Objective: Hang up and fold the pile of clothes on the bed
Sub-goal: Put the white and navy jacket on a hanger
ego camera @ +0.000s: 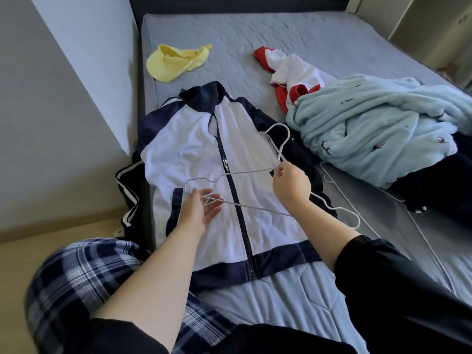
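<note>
Hanging step: my right hand (291,182) pinches the hanger (242,174) at its neck, left hand (199,213) open, fingers (213,200) under its bar. Jacket (189,149) lies flat on the bed (255,47) at 12 o'clock, pile (370,129) at 2. Next I'd guess: feed the hanger into the shoulders.

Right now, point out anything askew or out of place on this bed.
The white and navy jacket lies flat, but one sleeve droops over the edge of the bed toward the floor. A spare hanger lies partly under the light blue fleece pile. Nothing looks damaged.
</note>
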Demonstrator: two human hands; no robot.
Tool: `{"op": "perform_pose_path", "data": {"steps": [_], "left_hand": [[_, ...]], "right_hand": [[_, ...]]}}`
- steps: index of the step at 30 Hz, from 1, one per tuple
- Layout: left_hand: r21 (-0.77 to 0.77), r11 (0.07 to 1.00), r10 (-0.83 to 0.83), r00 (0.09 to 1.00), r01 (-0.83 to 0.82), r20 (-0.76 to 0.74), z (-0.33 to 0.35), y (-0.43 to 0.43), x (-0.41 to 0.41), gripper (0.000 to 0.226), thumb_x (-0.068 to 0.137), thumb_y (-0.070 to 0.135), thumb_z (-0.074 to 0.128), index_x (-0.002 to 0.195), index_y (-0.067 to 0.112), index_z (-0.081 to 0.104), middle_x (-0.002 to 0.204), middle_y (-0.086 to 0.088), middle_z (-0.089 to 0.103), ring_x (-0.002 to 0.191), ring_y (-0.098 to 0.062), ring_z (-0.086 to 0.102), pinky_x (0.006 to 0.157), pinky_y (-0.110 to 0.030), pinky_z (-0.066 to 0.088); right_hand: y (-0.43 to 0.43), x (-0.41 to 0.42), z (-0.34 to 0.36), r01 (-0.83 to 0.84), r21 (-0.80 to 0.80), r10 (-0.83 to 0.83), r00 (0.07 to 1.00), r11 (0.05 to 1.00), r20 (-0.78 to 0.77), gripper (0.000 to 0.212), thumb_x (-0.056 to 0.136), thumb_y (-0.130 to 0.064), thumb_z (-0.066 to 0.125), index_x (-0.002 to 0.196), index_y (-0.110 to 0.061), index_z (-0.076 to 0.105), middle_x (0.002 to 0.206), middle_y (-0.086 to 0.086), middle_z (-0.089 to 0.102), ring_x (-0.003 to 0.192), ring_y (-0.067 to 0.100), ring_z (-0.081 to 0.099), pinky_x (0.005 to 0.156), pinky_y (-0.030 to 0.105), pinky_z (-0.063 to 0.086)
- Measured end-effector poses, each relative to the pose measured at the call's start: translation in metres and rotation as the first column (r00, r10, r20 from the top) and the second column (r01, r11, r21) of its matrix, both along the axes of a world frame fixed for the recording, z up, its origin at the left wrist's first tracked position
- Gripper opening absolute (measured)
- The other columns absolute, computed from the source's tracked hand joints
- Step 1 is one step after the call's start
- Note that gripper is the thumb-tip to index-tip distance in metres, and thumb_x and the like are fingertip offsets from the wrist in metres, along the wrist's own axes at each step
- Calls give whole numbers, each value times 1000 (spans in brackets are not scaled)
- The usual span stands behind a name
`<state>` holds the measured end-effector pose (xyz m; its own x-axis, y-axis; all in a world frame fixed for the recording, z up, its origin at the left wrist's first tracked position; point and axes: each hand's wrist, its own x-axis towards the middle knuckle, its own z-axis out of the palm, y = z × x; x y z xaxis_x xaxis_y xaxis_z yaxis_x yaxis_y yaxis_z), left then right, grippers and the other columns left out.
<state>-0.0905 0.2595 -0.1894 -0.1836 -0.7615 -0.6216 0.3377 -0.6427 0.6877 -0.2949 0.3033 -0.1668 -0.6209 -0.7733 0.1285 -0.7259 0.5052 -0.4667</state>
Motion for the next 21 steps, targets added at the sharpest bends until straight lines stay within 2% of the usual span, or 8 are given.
{"op": "perform_pose_path", "data": {"steps": [2, 5, 7, 10, 13, 17, 19, 21], "left_hand": [[-14, 998, 54, 997, -55, -61, 3, -13, 3, 40, 104, 36, 30, 91, 12, 59, 85, -7, 65, 61, -14, 67, 50, -22, 54], [-57, 996, 51, 976, -65, -211, 10, -40, 10, 39, 98, 49, 39, 102, 19, 63, 91, -3, 71, 80, -17, 69, 64, -29, 55], [-115, 992, 12, 968, -42, -250, 14, -62, 13, 44, 94, 57, 37, 108, 25, 64, 95, 0, 74, 85, -15, 70, 70, -31, 53], [-194, 981, -24, 981, -14, -192, 13, -92, 14, 45, 98, 53, 33, 107, 23, 65, 94, 1, 73, 83, -15, 70, 68, -29, 53], [-204, 977, 39, 990, -67, -136, 10, -121, 17, 38, 102, 44, 33, 107, 19, 62, 87, -1, 74, 77, -17, 71, 64, -28, 51], [-166, 974, 144, 986, -156, -80, 2, -159, 22, 29, 102, 34, 36, 105, 20, 60, 80, 0, 74, 73, -16, 69, 58, -26, 49], [-139, 971, 188, 980, -195, -61, -4, -175, 21, 23, 101, 28, 39, 99, 21, 60, 77, 0, 73, 72, -17, 69, 57, -25, 48], [-76, 961, 256, 960, -265, -110, -10, -188, 20, 21, 100, 26, 40, 96, 19, 59, 80, -4, 71, 72, -20, 68, 62, -27, 49]], "right_hand": [[-26, 3, 11, -24, -64, 19, 996, 998, -92, 19, 95, -19, 42, 81, -10, 52, 74, 7, 59, 69, 34, 52, 57, 33, 29], [-64, -2, 20, -92, -162, 65, 984, 983, -165, 16, 96, -21, 43, 88, -10, 52, 77, 10, 64, 70, 36, 57, 57, 34, 31], [-91, -11, 19, -96, -113, 77, 984, 989, -161, 24, 99, -26, 40, 94, -9, 57, 85, 11, 66, 77, 37, 60, 61, 34, 35], [-128, -26, 9, -96, 53, 103, 981, 994, -165, 36, 102, -33, 33, 99, -10, 61, 95, 10, 66, 83, 34, 58, 63, 33, 34], [-161, -30, 2, -110, 113, 132, 968, 988, -213, 41, 103, -34, 28, 96, -9, 60, 93, 14, 66, 82, 35, 59, 63, 34, 37], [-211, -18, 1, -164, 188, 201, 960, 968, -197, 43, 103, -34, 27, 103, -6, 61, 96, 14, 65, 87, 35, 60, 65, 33, 39], [-238, -10, 3, -182, 208, 217, 962, 961, -163, 41, 104, -32, 28, 103, -6, 61, 95, 13, 65, 81, 32, 58, 64, 33, 38], [-265, -1, 7, -192, 224, 232, 958, 956, -170, 33, 103, -26, 32, 103, -8, 60, 97, 12, 64, 76, 29, 54, 62, 32, 37]]}}
